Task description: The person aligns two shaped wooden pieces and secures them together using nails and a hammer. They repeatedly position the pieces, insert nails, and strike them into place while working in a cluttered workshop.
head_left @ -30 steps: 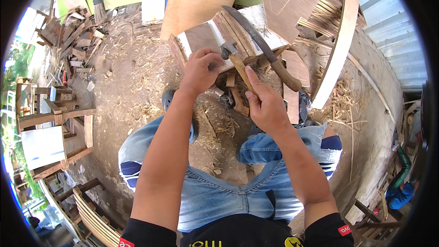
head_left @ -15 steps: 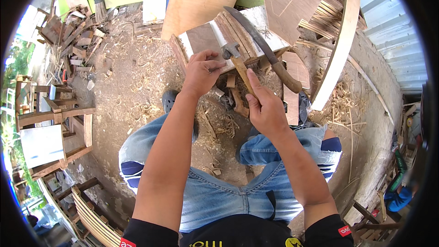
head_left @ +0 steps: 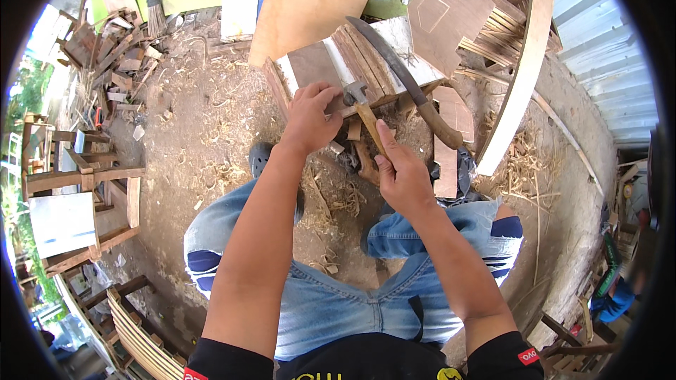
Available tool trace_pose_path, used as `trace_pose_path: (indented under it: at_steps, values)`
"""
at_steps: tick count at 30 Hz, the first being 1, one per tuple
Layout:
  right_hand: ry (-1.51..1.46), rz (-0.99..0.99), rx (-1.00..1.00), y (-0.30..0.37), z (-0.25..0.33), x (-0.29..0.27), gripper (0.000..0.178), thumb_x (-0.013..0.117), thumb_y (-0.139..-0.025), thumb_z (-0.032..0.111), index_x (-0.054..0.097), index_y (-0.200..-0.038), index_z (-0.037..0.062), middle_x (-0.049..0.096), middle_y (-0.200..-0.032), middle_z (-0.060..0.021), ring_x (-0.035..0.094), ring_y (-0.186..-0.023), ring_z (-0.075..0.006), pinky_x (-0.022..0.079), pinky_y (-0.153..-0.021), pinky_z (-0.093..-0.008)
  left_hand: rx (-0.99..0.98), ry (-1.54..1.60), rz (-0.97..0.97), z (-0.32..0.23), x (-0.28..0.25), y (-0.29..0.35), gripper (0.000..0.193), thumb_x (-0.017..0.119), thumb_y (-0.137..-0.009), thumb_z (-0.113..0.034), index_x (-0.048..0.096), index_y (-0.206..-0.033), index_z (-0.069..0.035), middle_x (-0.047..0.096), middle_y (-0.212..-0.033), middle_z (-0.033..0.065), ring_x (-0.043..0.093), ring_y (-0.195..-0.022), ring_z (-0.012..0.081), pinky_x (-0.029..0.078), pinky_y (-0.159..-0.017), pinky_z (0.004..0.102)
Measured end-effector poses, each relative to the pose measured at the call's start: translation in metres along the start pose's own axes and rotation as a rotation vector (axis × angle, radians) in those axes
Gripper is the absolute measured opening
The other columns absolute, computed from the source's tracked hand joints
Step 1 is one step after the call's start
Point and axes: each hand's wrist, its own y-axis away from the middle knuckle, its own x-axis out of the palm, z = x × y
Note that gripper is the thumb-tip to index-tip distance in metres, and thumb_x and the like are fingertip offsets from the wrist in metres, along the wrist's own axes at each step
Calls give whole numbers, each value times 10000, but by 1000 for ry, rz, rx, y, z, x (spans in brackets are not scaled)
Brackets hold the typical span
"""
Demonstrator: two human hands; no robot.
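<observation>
My right hand (head_left: 407,177) is wrapped round the wooden handle of a claw hammer (head_left: 370,127). Its metal head lies against or just above the near edge of a low wooden work block with a white top (head_left: 284,65), right beside my left fingertips. My left hand (head_left: 312,119) has its fingers bent in a pinch at that edge, over a brown flat board (head_left: 313,63); whatever is between the fingertips is too small or hidden to name. A long curved machete (head_left: 394,56) with a wooden handle rests across the block, beside a rough split wood piece (head_left: 360,56).
Cut plywood shapes (head_left: 451,17) and a long curved board (head_left: 521,77) stand at the right, by a corrugated metal wall (head_left: 588,35). Wood scraps (head_left: 105,56) and a broom (head_left: 155,14) are far left. Wooden frames (head_left: 88,179) stand at left. Shavings (head_left: 338,200) litter the floor.
The hammer head has come down and nearer to my left fingers, with my right hand shifting slightly left and toward me. My left hand stays at the block's edge.
</observation>
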Motion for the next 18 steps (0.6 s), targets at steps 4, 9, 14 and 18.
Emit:
trace_pose_path:
  at_steps: [4,9,14,18]
  values:
    - [3,16,20,-2,-1,-1,639,596,-935,77,410,-1523,245,640,-956,-196,649,-839,-417,527,-748,-473,9,-224,105,0,-6,-4,287,657,-854,-143,750,-1113,-224,623,-1271,38,508,-1262,322,401,-1063,466]
    - [-27,-20,-11,-4,-1,-2,630,593,-937,77,416,-1520,237,640,-953,-191,648,-836,-414,528,-746,-474,31,-277,98,5,-9,-5,311,645,-909,-210,711,-1210,-253,538,-1445,54,408,-1401,335,357,-1126,486]
    - [-11,-51,-54,-5,-1,-2,616,590,-944,83,421,-1517,237,644,-957,-179,649,-837,-409,529,-745,-477,-1,-277,92,6,-7,-1,319,639,-925,-267,699,-1239,-276,504,-1490,39,394,-1420,321,350,-1136,487]
    - [49,-28,-48,-7,0,-2,609,588,-949,88,424,-1515,239,644,-964,-175,650,-837,-406,532,-740,-478,-20,-321,110,4,-8,0,338,631,-929,-306,691,-1262,-298,495,-1497,18,381,-1428,301,347,-1139,474]
